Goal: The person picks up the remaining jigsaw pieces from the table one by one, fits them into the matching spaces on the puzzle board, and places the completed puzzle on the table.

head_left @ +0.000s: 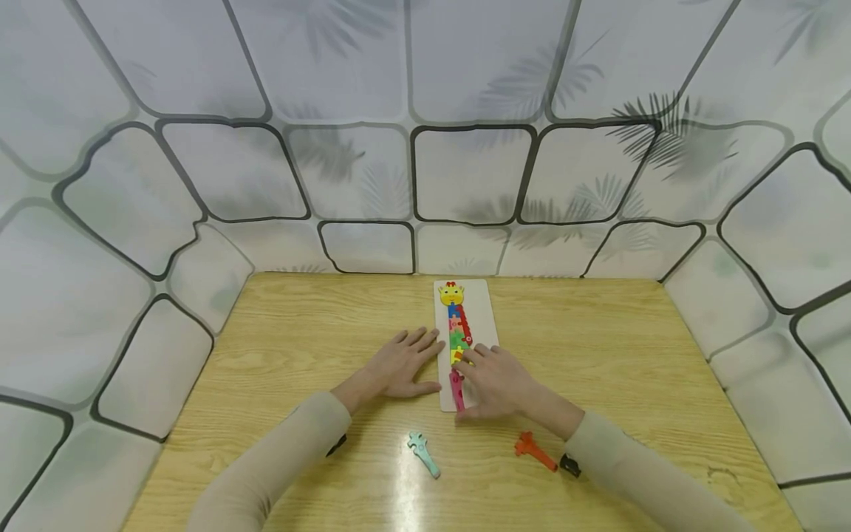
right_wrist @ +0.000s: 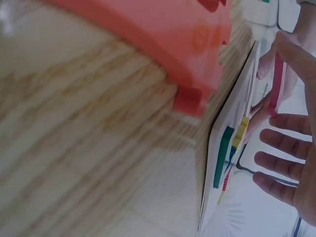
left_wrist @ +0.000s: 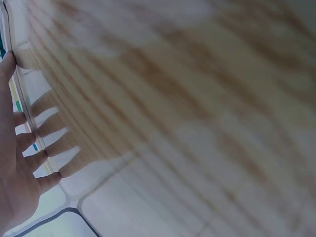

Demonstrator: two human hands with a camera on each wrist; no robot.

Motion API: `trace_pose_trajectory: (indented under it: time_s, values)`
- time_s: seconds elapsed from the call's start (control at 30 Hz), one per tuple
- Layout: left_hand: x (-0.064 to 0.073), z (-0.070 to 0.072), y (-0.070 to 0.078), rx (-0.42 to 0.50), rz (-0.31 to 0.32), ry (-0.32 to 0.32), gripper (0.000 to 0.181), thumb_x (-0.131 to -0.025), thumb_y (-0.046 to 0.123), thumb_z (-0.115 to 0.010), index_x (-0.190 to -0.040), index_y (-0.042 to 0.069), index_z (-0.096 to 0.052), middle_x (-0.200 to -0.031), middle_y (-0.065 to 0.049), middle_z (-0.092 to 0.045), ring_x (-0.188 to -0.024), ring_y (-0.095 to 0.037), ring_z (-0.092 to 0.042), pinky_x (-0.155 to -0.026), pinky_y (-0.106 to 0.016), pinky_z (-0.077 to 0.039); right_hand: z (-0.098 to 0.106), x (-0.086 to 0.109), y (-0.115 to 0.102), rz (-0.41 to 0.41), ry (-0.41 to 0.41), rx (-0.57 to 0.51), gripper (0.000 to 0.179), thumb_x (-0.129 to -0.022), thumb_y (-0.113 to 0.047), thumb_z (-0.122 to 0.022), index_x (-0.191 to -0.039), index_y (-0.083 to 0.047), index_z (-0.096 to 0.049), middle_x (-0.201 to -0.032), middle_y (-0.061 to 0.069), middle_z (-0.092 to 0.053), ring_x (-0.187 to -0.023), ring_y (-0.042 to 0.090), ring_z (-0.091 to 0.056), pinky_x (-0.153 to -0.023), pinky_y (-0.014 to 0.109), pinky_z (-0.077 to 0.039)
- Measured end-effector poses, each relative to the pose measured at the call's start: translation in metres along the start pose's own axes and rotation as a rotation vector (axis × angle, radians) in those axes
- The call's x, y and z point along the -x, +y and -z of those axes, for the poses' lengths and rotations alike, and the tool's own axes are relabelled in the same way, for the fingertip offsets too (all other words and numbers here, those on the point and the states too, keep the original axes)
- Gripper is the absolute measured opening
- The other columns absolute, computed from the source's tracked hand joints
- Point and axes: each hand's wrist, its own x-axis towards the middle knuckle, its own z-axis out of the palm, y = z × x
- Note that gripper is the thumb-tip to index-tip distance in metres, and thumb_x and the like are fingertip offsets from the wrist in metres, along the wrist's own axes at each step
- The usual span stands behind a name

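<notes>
Pale stone-printed walls (head_left: 359,170) enclose the wood-grained bench (head_left: 299,310). The right grip (head_left: 496,380) pinches a long pink puzzle piece (head_left: 456,391) over the flat white giraffe board (head_left: 481,310); the left grip (head_left: 402,363), fingers spread, touches the board's edge just left of it. Best to brace there, align the piece with the yellow jigsaw section (head_left: 454,353) beside the right grip, and press evenly.

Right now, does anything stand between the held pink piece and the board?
Nothing visible does: the right hand holds the pink piece over the near end of the board; the left hand is at its left edge.
</notes>
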Motion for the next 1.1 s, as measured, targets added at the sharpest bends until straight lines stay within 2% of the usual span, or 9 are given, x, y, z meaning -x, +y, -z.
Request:
trace_pose_trajectory:
  time_s: [0.27,0.53,0.87,1.1]
  values:
    - [-0.001,0.000,0.000,0.005,0.001,-0.009,0.087,-0.102,0.074,-0.041,-0.169,0.019,-0.028,-0.178,-0.009,-0.022,-0.164,-0.035,-0.027,-0.131,-0.057,-0.031,-0.004,-0.003,0.003,-0.041,-0.017,-0.026,0.091,-0.079,-0.087,-0.065,-0.139,-0.018,-0.065,-0.135,0.006,-0.068,-0.121,0.027,-0.062,-0.101,0.049,-0.058]
    - [-0.001,0.000,0.000,0.004,0.003,-0.016,0.087,-0.102,0.074,-0.040,-0.169,0.019,-0.027,-0.178,-0.008,-0.021,-0.164,-0.035,-0.026,-0.131,-0.057,-0.031,-0.003,-0.006,0.004,-0.050,-0.004,-0.020,0.092,-0.078,-0.088,-0.065,-0.136,-0.017,-0.067,-0.133,0.006,-0.068,-0.116,0.027,-0.062,-0.095,0.046,-0.059]
    - [-0.001,0.001,0.001,-0.013,-0.004,-0.007,0.087,-0.102,0.074,-0.039,-0.169,0.019,-0.028,-0.178,-0.009,-0.022,-0.163,-0.035,-0.028,-0.131,-0.057,-0.032,-0.007,-0.010,0.007,-0.068,-0.028,0.000,0.095,-0.078,-0.091,-0.062,-0.135,-0.016,-0.068,-0.127,0.005,-0.068,-0.109,0.025,-0.061,-0.090,0.043,-0.059]
    - [-0.001,0.001,0.000,-0.012,-0.005,-0.008,0.088,-0.102,0.074,-0.039,-0.169,0.018,-0.028,-0.177,-0.009,-0.023,-0.163,-0.035,-0.028,-0.130,-0.057,-0.032,-0.011,-0.012,0.008,-0.052,-0.022,0.030,0.096,-0.078,-0.093,-0.060,-0.135,-0.015,-0.069,-0.127,0.005,-0.068,-0.107,0.023,-0.060,-0.086,0.040,-0.058]
